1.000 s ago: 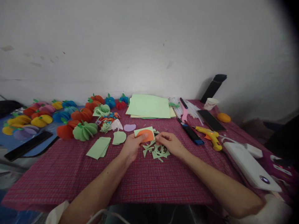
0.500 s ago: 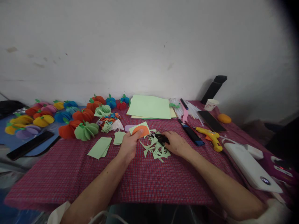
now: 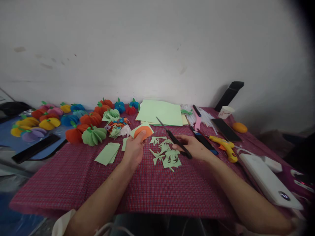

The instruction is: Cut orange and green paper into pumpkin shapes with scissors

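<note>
My left hand [image 3: 135, 149] pinches an orange paper piece [image 3: 143, 131] with a rounded edge laid over light green paper [image 3: 135, 130]. In my right hand [image 3: 190, 147] are black-handled scissors [image 3: 176, 139], raised above the table with the blades pointing up and to the left. Curled light green paper scraps [image 3: 165, 154] lie in a heap between and below my hands. Left of my left hand rests a small stack of light green paper rectangles [image 3: 108, 153].
Folded paper pumpkins [image 3: 93, 135] in several colours fill the left side. Large green sheets [image 3: 159, 112] lie at the back by the wall. On the right are a yellow glue gun [image 3: 225, 146], a paper cup [image 3: 225, 112], an orange oval object [image 3: 239, 127] and a white power bank [image 3: 267, 180].
My right hand has lifted the scissors from the paper scraps, and their blades now show. The orange and green papers in my left hand have tilted slightly. The view has shifted a little.
</note>
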{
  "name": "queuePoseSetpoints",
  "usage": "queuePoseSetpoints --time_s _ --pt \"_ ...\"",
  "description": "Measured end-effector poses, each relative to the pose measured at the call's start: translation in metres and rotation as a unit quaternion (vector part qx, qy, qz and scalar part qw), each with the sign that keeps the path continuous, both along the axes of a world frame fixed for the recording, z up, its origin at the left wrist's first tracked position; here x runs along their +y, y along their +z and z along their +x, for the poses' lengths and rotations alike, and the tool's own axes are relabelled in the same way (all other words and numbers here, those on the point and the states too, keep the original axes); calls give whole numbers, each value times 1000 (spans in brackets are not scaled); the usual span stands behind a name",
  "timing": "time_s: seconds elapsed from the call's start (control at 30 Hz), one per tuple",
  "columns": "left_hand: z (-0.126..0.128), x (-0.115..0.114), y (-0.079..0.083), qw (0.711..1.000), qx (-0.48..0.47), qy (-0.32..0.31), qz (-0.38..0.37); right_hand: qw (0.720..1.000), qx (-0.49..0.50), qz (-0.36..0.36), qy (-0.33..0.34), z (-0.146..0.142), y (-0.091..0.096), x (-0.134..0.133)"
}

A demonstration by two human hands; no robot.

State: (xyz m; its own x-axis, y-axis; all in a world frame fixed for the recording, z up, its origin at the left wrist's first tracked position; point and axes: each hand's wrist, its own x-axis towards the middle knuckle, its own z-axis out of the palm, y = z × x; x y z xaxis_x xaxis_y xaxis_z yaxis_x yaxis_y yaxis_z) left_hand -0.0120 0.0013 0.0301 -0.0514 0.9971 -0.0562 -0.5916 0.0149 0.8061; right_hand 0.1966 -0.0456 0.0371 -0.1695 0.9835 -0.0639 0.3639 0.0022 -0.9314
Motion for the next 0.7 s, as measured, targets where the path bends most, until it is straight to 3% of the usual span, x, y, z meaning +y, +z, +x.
queuePoseSetpoints --time_s 0.13,0.23,0.43,0.57,0.7 --pt "1 -4 5 1000 -19 0 -4 977 187 -83 53 -24 4 -17" --pt "2 -7 10 1000 -31 0 4 954 274 -98 67 -41 0 -25" --pt "-2 -10 16 998 -68 15 1 962 269 -41 35 -49 -5 -27" --pt "-6 -10 19 995 -97 18 17 969 232 -3 82 -54 -4 -31" --pt "-5 -11 19 994 -104 25 6 965 233 -20 122 -67 -5 -35"
